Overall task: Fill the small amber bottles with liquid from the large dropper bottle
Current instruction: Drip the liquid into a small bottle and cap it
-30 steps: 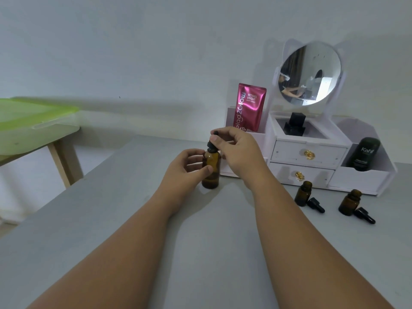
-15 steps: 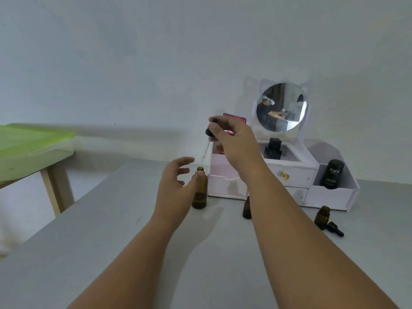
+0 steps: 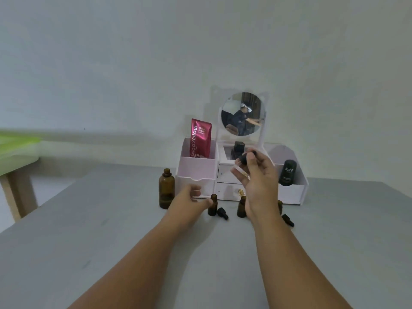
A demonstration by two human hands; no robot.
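Left hand (image 3: 191, 197), loosely curled and empty, sits just beside a small amber bottle (image 3: 213, 205): probably light, tippy glass, best steadied round its body. Right hand (image 3: 259, 184) pinches the dropper (image 3: 243, 159) by its rubber bulb. Farther off, left of the left hand, stands the large dropper bottle (image 3: 166, 189), uncapped.

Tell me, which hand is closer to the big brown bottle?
Left. The left hand is just right of the big brown bottle; the right hand is farther right and higher, holding the dropper.
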